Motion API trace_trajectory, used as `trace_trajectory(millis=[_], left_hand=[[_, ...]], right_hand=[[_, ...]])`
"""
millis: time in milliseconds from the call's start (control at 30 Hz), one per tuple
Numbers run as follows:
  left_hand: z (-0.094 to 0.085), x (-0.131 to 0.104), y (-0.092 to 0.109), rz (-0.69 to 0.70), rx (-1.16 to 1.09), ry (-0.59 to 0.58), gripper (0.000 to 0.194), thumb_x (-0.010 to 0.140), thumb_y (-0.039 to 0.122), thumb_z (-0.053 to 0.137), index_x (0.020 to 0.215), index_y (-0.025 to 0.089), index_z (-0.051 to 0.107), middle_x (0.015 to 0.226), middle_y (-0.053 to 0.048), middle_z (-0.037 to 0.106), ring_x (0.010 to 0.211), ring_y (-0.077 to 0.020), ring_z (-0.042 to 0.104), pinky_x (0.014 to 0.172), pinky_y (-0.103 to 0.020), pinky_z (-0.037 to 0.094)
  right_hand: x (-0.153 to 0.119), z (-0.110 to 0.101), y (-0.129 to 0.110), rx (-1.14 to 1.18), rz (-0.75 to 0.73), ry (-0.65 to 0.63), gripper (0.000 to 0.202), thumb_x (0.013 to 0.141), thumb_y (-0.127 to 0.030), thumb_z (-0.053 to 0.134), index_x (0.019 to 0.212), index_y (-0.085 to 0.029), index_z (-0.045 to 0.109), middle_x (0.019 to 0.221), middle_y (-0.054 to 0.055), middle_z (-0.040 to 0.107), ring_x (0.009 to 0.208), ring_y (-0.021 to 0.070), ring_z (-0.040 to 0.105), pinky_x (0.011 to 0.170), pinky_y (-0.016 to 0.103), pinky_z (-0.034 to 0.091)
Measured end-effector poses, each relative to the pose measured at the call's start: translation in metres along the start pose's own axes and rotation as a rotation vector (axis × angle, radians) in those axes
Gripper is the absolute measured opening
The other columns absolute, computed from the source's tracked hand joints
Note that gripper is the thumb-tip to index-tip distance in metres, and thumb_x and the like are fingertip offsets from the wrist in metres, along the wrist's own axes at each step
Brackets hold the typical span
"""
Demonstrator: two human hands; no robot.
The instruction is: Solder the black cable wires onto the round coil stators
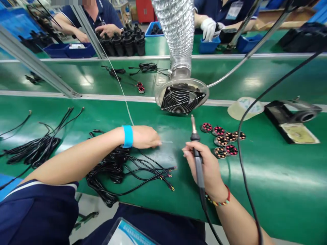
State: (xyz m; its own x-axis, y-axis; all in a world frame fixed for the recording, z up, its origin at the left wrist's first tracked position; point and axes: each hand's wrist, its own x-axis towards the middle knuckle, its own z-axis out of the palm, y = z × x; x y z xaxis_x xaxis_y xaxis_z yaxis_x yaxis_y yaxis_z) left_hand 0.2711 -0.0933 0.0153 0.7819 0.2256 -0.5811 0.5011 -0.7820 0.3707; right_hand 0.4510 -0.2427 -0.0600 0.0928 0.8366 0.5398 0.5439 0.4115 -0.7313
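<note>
My right hand [209,166] is wrapped around the grey handle of a soldering iron [198,170], its metal tip pointing up and away below the fan. With a blue band on the wrist, my left hand [145,136] is closed in a pinch. A short, thin pale end of what looks like solder wire [167,142] sticks out of its fingertips. Under my left forearm lie bundled black cables [112,166], their stripped coloured ends [171,180] fanned out between my hands. Several small round motor stators [221,140] with pink or copper-coloured windings sit right of the iron.
A fume extractor fan [181,100] hangs on a silver duct [176,30] ahead. Another cable bundle [33,149] lies left. On the right are a pale roll [245,107] and an iron stand [291,119] with a sponge. A black cord [241,163] crosses there. Two people work opposite.
</note>
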Motion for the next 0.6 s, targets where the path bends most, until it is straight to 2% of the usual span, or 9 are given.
trace_trajectory(millis=[67,167,267,400,600], left_hand=[[0.0,-0.026,-0.026,-0.17,-0.014,0.018,0.039,0.094,0.033,0.033,0.088,0.015,0.067,0.079,-0.005,0.071,0.068,-0.0137,0.06,0.065,-0.023,0.041],[0.01,-0.068,-0.058,-0.302,-0.032,0.058,0.03,0.087,0.035,0.046,0.104,0.017,0.065,0.105,-0.007,0.069,0.092,-0.0171,0.063,0.079,-0.024,0.045],[0.029,-0.098,-0.071,-0.388,-0.087,0.04,0.038,0.08,0.03,0.054,0.116,0.019,0.059,0.119,-0.008,0.064,0.105,-0.0206,0.06,0.089,-0.028,0.045],[0.048,-0.108,-0.069,-0.449,-0.067,-0.005,0.044,0.08,0.029,0.053,0.122,0.018,0.056,0.121,-0.01,0.061,0.107,-0.0226,0.06,0.092,-0.031,0.044],[0.041,-0.101,-0.072,-0.405,-0.031,-0.068,0.029,0.077,0.029,0.055,0.101,0.017,0.066,0.104,-0.009,0.063,0.094,-0.0219,0.061,0.084,-0.03,0.045]], right_hand=[[0.0,-0.006,0.001,-0.027,0.035,0.049,0.025,0.09,-0.015,0.056,0.114,-0.024,0.054,0.086,0.001,0.063,0.073,0.0144,0.063,0.069,0.028,0.053],[0.001,-0.016,0.001,-0.068,0.098,0.128,0.027,0.088,-0.018,0.059,0.115,-0.023,0.055,0.086,0.001,0.064,0.075,0.0146,0.064,0.069,0.028,0.053],[0.001,-0.021,-0.002,-0.083,0.129,0.155,0.028,0.088,-0.019,0.06,0.115,-0.023,0.057,0.087,0.001,0.065,0.076,0.0151,0.064,0.069,0.028,0.053],[0.002,-0.02,-0.006,-0.101,0.084,0.115,0.029,0.088,-0.018,0.06,0.116,-0.024,0.057,0.089,0.001,0.066,0.078,0.0152,0.064,0.072,0.029,0.054],[0.003,-0.019,-0.002,-0.158,0.053,0.088,0.028,0.088,-0.017,0.059,0.115,-0.022,0.058,0.089,0.001,0.066,0.079,0.015,0.064,0.074,0.028,0.053]])
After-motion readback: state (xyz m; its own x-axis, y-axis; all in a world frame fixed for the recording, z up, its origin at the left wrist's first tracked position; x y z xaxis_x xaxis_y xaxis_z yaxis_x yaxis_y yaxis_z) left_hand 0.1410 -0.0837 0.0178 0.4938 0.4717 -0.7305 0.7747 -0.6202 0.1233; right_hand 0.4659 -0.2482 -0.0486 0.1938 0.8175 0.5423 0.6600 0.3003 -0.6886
